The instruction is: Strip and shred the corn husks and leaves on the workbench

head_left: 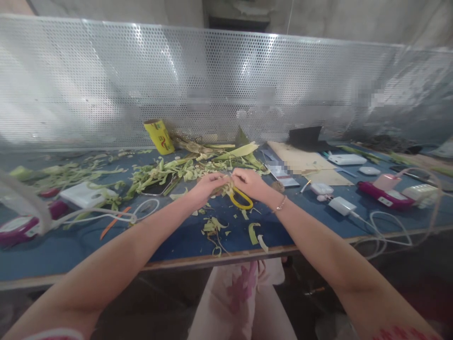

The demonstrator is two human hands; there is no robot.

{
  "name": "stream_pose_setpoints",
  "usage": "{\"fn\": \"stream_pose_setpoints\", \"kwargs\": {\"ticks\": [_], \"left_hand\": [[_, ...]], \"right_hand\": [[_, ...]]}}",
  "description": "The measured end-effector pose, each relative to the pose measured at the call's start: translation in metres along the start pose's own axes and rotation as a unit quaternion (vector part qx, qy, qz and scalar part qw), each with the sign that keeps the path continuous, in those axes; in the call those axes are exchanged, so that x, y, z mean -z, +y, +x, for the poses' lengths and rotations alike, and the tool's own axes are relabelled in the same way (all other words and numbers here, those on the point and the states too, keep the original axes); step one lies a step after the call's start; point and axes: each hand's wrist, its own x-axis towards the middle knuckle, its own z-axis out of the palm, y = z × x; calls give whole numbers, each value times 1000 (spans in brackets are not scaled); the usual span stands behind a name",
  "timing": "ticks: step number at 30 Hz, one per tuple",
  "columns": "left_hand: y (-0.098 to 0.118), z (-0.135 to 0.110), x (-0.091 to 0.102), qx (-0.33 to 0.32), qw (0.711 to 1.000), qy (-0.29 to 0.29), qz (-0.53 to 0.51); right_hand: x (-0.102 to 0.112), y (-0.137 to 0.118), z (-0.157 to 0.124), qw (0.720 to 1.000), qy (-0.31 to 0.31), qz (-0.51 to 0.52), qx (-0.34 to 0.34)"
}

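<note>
My left hand (208, 185) and my right hand (252, 183) meet over the middle of the blue table (177, 245). Both have their fingers closed. Between them is a small bundle of green leaf strips (221, 188), pinched by the left hand. The right hand grips yellow-handled scissors (240, 200), whose loop hangs below the fingers. A bracelet sits on my right wrist. Cut leaf scraps (214, 226) lie on the table just under the hands.
A pile of green leaves (187, 167) and a yellow cup (159, 136) lie behind the hands. White and pink devices with cables (384, 193) sit at right, a white box (83, 194) and cables at left. A perforated metal screen (226, 80) backs the table.
</note>
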Motion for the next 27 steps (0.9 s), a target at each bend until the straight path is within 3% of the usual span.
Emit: {"fn": "stream_pose_setpoints", "kwargs": {"ticks": [12,19,27], "left_hand": [[-9,7,14,-5,994,-85,61],[-6,3,7,-29,995,-54,75],[-5,0,3,-31,997,-62,37]], "right_hand": [[11,11,0,1000,18,-20,2],[8,10,-2,999,22,-24,11],[10,5,-2,999,40,-14,4]]}}
